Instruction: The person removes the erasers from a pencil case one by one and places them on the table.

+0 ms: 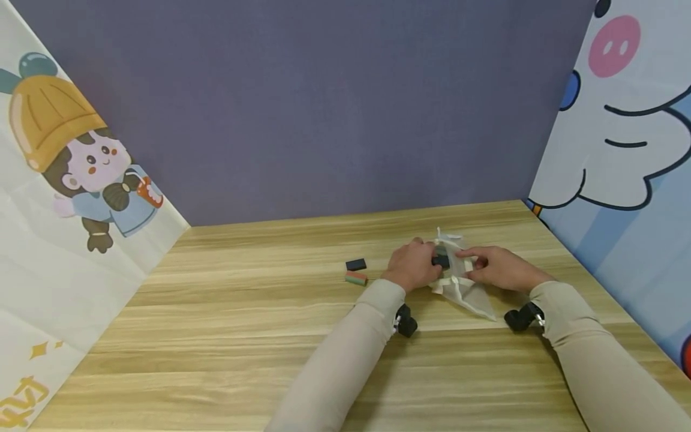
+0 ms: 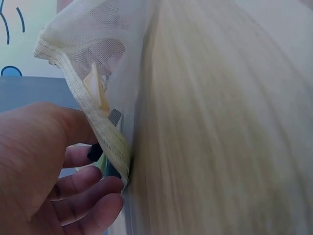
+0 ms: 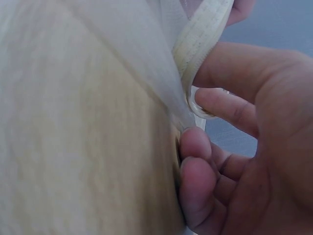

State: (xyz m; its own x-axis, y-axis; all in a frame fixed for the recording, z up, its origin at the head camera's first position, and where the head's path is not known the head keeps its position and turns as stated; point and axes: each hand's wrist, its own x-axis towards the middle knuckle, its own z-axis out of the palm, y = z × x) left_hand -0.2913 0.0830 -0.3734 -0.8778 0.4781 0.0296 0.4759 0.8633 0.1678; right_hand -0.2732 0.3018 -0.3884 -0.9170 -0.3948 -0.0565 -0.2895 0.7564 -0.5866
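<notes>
A white mesh bag [image 1: 471, 296] with a cream band along its mouth lies between both hands on the right part of the table. My left hand [image 1: 412, 265] holds a small black block [image 1: 441, 261] at the bag's mouth; in the left wrist view only a dark end of the block [image 2: 95, 152] shows between the fingers. With thumb and fingers, my right hand [image 1: 502, 268] pinches the bag's edge on the other side. The cream band [image 3: 203, 41] passes between its fingers in the right wrist view. Mesh partly covers what lies inside the bag.
Left of the hands, a black block [image 1: 355, 264] lies behind a block with red and green layers [image 1: 356, 278]. The wooden table [image 1: 243, 336] meets a grey-purple panel [image 1: 324, 120] at the back. Printed cartoon sheets stand at both sides.
</notes>
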